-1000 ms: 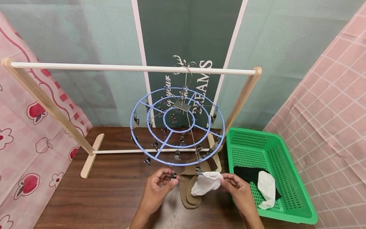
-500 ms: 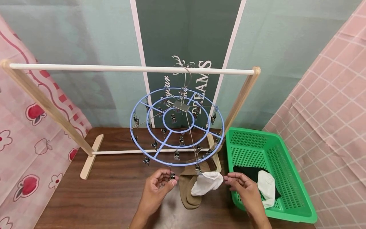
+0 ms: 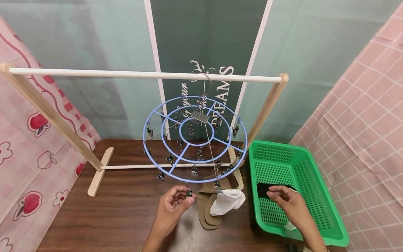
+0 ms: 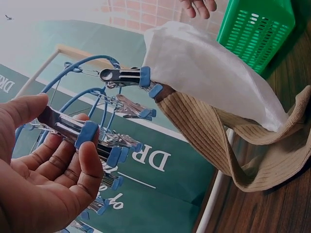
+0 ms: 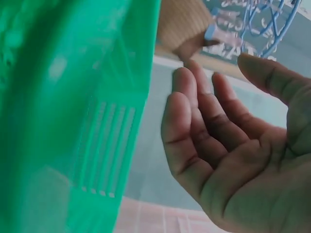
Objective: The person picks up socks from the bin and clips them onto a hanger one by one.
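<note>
My left hand pinches a metal clip with blue tips between thumb and fingers. This clip hangs from the front of a round blue clip hanger. Just right of it, another clip grips a white sock. Ribbed brown socks hang behind the white one. My right hand is over the green basket, fingers loosely bent with nothing between them. Beneath it lie a black sock and a second white sock, mostly hidden by the hand.
A white rod on a wooden frame carries the hanger by its hook. Several more clips dangle from the rings. The rack's lower bar runs low across the table. Patterned cloths surround the table on the left, back and right.
My right hand has let go of the hanging white sock and moved right over the basket. My left hand keeps its pinch on the clip, almost unmoved.
</note>
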### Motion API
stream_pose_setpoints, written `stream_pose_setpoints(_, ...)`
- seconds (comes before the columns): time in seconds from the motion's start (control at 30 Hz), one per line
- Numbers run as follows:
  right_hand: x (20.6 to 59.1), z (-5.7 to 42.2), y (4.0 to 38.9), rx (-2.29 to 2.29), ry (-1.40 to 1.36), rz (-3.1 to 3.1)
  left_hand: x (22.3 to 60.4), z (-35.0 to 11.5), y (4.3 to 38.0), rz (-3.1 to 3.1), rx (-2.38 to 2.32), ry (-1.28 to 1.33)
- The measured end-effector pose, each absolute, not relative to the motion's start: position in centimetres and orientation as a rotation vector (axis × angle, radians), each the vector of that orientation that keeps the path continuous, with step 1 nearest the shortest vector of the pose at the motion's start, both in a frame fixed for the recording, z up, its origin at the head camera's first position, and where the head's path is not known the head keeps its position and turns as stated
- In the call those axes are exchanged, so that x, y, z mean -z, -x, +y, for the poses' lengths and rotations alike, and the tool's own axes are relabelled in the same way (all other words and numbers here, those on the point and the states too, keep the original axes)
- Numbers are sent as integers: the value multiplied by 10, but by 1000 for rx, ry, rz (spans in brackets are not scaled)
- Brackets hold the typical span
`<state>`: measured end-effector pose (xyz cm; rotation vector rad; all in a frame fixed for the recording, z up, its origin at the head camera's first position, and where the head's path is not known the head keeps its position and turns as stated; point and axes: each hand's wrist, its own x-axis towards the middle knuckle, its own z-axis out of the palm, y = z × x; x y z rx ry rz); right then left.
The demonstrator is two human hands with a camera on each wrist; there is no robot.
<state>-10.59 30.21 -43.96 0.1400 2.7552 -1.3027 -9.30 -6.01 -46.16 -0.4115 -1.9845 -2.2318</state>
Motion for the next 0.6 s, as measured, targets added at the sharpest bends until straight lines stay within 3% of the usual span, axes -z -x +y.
stream_pose_setpoints(0.2,430,325,111,982,-53,2765,462,-61,93,-1987,2232,403)
stream_pose_setpoints(0.6,421,361,126,809,47,2749,460,-63,94,-1962,2211,409)
